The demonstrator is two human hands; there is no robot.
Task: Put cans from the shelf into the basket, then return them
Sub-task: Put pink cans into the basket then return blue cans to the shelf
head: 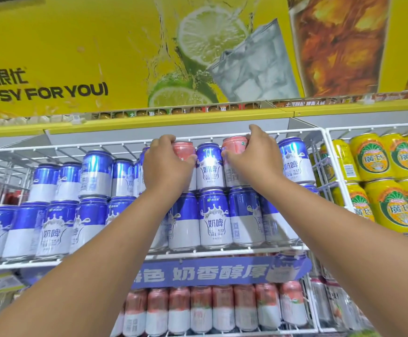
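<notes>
Covering most of two pink-and-white cylindrical metal cans, both hands reach up to the top tier of the white wire shelf. The left hand wraps its fingers over the rim of the left pink-topped can, thumb pressed to its side; only the can's upper right edge shows. The right hand curls round the right pink-topped can, fingers over the lid, thumb across the front, so the lower label is partly masked. Between them stands an upright blue-and-white can with a glossy sheen and printed characters. Both pink cans sit in the upper row, on top of a lower row of the same blue-and-white cans, smooth and reflective. The basket is out of view. To the right, yellow cans with green oval labels are cut off by the frame edge. Below a blue cardboard banner, a row of pink-and-white cans looks blurred, its print unreadable. A glossy yellow poster with lime slices runs overhead.
</notes>
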